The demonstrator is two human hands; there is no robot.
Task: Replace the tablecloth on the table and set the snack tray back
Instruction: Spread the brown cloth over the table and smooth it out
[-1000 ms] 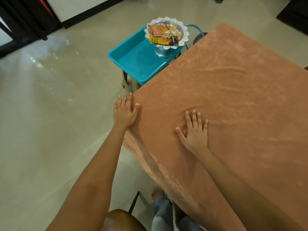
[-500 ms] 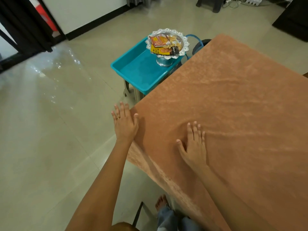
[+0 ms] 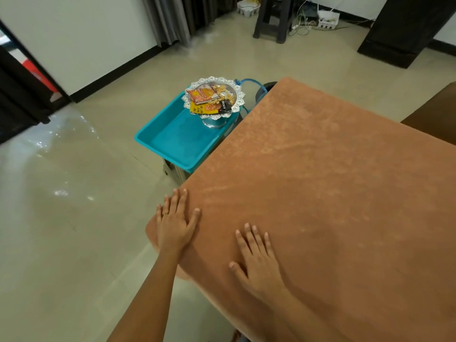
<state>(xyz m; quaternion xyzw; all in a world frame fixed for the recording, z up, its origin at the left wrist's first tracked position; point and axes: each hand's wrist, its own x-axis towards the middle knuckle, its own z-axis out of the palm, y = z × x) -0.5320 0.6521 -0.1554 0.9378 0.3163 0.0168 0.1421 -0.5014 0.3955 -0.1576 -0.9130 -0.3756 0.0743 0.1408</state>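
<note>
Yellow snack packet (image 3: 202, 109) in snack tray (image 3: 213, 98): small dark print, unreadable. Black packet (image 3: 225, 104): white text, maybe "ALMOND", blurry.

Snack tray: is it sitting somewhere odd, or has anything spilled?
Nothing spilled. The silver snack tray stands upright in a teal bin beside the table, not yet on the orange tablecloth, with its packets inside.

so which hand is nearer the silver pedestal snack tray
Left. The left hand lies flat at the orange tablecloth corner, below the silver pedestal snack tray; the right hand lies farther back.
</note>
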